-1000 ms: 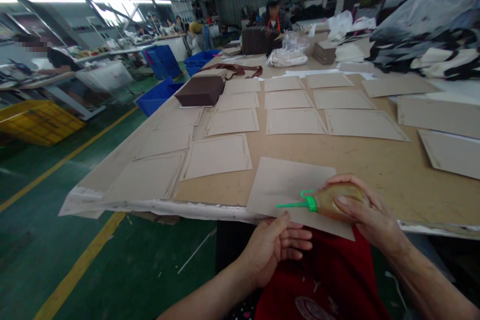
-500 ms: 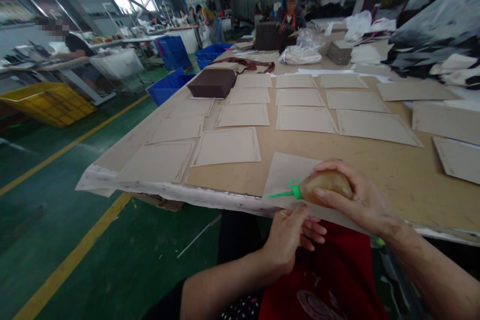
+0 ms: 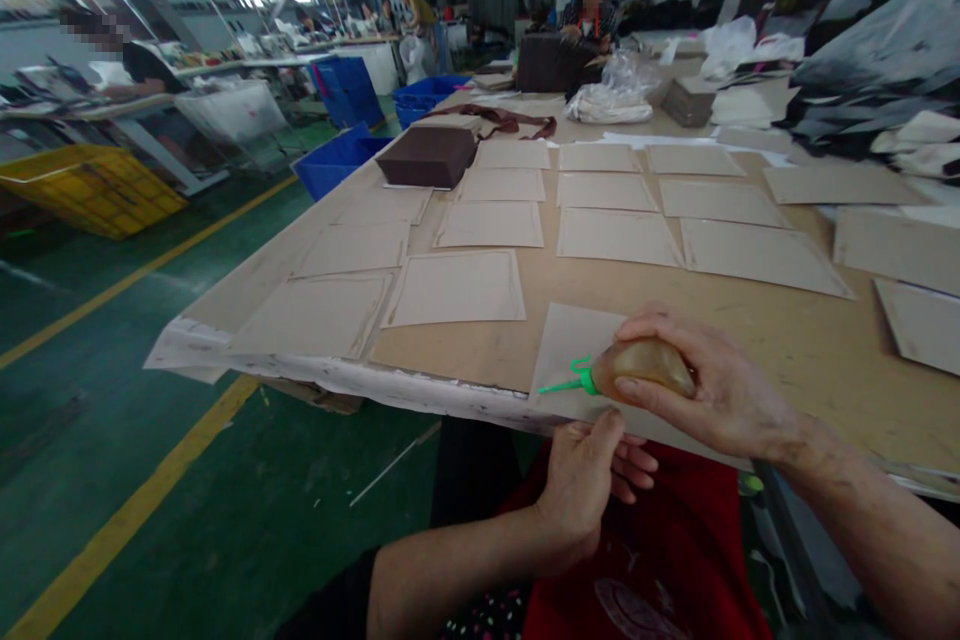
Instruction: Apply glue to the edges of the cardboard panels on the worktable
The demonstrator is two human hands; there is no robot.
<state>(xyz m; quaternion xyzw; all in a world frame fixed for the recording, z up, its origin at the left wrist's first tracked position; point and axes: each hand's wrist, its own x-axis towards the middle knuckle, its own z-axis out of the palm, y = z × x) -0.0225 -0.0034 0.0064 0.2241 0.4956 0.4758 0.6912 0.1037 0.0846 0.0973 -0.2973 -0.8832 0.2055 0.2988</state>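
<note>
Right hand [image 3: 701, 388] gripping glue bottle [image 3: 641, 365], nozzle [image 3: 561, 386] over sheet [image 3: 574, 340] at worktop [image 3: 750, 340] near edge | left hand [image 3: 589, 480] pinching sheet's rim | step judged: gluing sheet | next: steady squeeze along rim

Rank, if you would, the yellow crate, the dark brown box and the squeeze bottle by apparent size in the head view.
1. yellow crate
2. dark brown box and squeeze bottle, unranked: they look alike, and the bottle is nearest the camera, partly under the right hand.
</note>
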